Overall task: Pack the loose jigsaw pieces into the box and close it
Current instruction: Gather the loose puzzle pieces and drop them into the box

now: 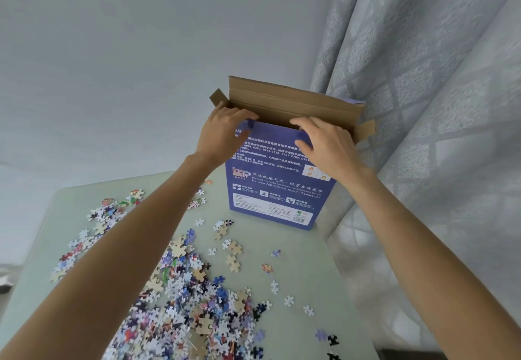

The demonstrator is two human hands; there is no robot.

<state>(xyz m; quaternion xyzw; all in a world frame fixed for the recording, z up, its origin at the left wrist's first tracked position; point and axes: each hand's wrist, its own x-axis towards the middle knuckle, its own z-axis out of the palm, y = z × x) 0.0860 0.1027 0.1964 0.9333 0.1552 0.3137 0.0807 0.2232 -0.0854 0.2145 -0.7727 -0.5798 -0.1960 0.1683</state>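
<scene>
Head view: both hands' fingers, left (225, 128) and right (324, 139), curl over the box (276, 190) rim, gripping it. Pieces (186, 289) lie loose below on the table (304, 261). Pulling the tall box could tip it.

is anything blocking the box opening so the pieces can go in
Nothing visible blocks it. The box stands upright with its top flap raised. The left hand and right hand hold the front rim. The loose pieces lie on the table.
</scene>
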